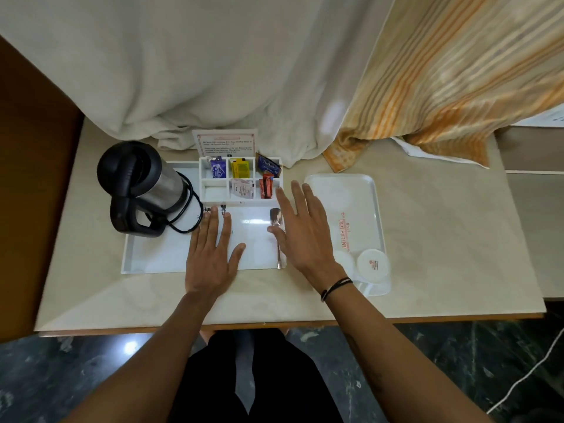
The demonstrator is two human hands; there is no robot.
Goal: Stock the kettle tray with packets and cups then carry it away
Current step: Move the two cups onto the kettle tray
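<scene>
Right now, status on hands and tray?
Left hand and right hand open, flat over tray. Kettle aboard, packets in, no cups. Spoon under right.

Hotel room: kettle tray (pixel 146 257), tea packets (pixel 241 169), curtains (pixel 213 71).

Left hand (pixel 210 257) flat, palm down, fingers (pixel 213 222) spread. Right hand (pixel 305 236) open, palm down, empty.

White rectangular kettle tray (pixel 143 257) on the beige table.
Steel-and-black kettle (pixel 143 187) stands far-left; coloured packets (pixel 241 175) fill its divided white box.
</scene>
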